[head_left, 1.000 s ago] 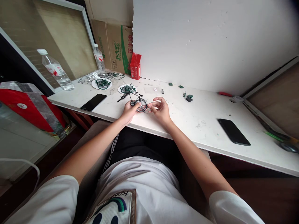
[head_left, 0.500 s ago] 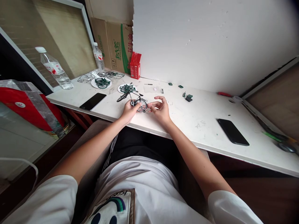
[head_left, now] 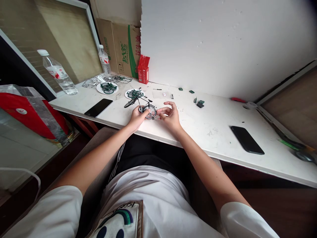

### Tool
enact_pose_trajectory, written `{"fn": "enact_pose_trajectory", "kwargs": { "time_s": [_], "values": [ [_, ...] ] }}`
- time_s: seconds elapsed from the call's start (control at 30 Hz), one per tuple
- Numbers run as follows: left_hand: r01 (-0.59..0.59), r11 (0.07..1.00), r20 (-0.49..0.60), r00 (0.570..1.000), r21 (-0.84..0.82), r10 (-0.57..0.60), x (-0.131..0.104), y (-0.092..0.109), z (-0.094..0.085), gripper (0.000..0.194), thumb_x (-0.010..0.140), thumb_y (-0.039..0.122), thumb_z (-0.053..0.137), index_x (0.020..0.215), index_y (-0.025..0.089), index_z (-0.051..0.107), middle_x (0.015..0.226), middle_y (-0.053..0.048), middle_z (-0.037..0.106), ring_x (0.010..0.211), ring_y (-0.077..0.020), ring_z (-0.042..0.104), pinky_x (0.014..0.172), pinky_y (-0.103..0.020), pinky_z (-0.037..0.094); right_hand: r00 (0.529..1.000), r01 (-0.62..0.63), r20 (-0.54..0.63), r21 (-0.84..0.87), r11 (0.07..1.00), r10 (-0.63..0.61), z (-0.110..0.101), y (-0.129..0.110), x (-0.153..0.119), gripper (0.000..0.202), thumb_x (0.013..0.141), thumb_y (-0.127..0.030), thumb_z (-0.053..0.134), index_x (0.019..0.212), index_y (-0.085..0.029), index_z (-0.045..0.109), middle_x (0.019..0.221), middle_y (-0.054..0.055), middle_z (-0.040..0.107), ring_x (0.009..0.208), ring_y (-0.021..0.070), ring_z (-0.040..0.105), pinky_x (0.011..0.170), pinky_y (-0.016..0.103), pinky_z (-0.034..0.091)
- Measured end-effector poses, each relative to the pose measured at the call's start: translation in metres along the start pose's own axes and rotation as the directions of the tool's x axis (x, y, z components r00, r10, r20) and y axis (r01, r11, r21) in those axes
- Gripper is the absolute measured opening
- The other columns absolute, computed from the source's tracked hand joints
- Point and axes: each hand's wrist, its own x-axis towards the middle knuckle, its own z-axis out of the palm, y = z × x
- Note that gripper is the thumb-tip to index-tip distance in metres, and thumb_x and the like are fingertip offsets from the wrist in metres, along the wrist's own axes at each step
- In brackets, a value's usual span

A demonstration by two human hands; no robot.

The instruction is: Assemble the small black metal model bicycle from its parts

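Note:
A small black model bicycle is held tilted just above the table's front edge. My left hand grips it from below, with the thumb across its rear wheel. At the right side of that wheel is my right hand, thumb and index finger pinched together, other fingers lifted and curled. Whatever sits between those fingertips is too small to make out. Behind the bicycle lies a white plate with dark green model parts.
Another plate of green parts and a phone lie left. Two water bottles, a carton and a red box stand behind. Green pieces and a second phone lie right on the white table.
The bicycle has shifted very slightly to the right in my left hand. Both hands otherwise keep the same grip and place.

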Motion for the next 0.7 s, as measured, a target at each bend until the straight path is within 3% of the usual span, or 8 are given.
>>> {"fn": "enact_pose_trajectory", "kwargs": {
  "time_s": [0.17,0.27,0.43,0.57,0.7],
  "values": [
    [0.002,1.000,0.011,1.000,-0.013,-0.002,-0.0001,0.0015,0.0002,0.061,0.066,0.048,0.102,0.099,0.020,0.059,0.098,-0.004,0.075,0.090,-0.0223,0.077,0.080,-0.038,0.067,0.997,0.004,-0.075,-0.010,1.000,-0.005,-0.0001,0.0024,0.0018,0.072,0.072,-0.048,0.096,0.123,-0.031,0.047,0.109,0.002,0.073,0.085,0.0189,0.073,0.065,0.033,0.069],
    [0.017,1.000,0.000,1.000,-0.014,-0.017,0.0005,0.0018,-0.0002,0.062,0.065,0.050,0.103,0.099,0.020,0.060,0.097,-0.003,0.075,0.089,-0.0227,0.077,0.080,-0.039,0.067,0.991,-0.064,-0.120,-0.020,0.998,0.061,-0.0016,0.0043,0.0042,0.076,0.068,-0.053,0.099,0.122,-0.029,0.051,0.109,0.003,0.072,0.087,0.0202,0.073,0.060,0.032,0.067],
    [0.014,1.000,0.016,1.000,-0.012,-0.014,-0.0012,0.0030,0.0005,0.062,0.067,0.050,0.102,0.101,0.021,0.059,0.102,-0.006,0.076,0.092,-0.0253,0.078,0.082,-0.041,0.067,0.984,-0.172,-0.058,-0.064,0.983,0.168,-0.0049,0.0031,0.0047,0.060,0.074,-0.065,0.094,0.107,-0.022,0.068,0.098,0.007,0.076,0.088,0.0218,0.073,0.054,0.027,0.060],
    [0.015,1.000,0.023,1.000,0.001,-0.015,-0.0020,0.0026,0.0011,0.060,0.068,0.048,0.101,0.100,0.021,0.058,0.099,-0.004,0.075,0.090,-0.0239,0.077,0.083,-0.041,0.066,0.996,-0.091,-0.040,-0.160,0.983,0.086,-0.0044,0.0023,0.0031,0.045,0.083,-0.062,0.086,0.097,-0.021,0.076,0.090,0.007,0.076,0.084,0.0203,0.069,0.062,0.030,0.059],
    [0.005,1.000,0.031,1.000,0.020,-0.006,-0.0013,-0.0001,0.0006,0.057,0.070,0.044,0.101,0.102,0.021,0.058,0.097,-0.003,0.075,0.090,-0.0217,0.077,0.085,-0.038,0.065,0.999,0.019,-0.036,-0.284,0.959,-0.031,-0.0009,0.0020,0.0007,0.028,0.087,-0.049,0.079,0.088,-0.021,0.077,0.082,0.004,0.075,0.075,0.0184,0.062,0.074,0.035,0.057]
  ]
}}
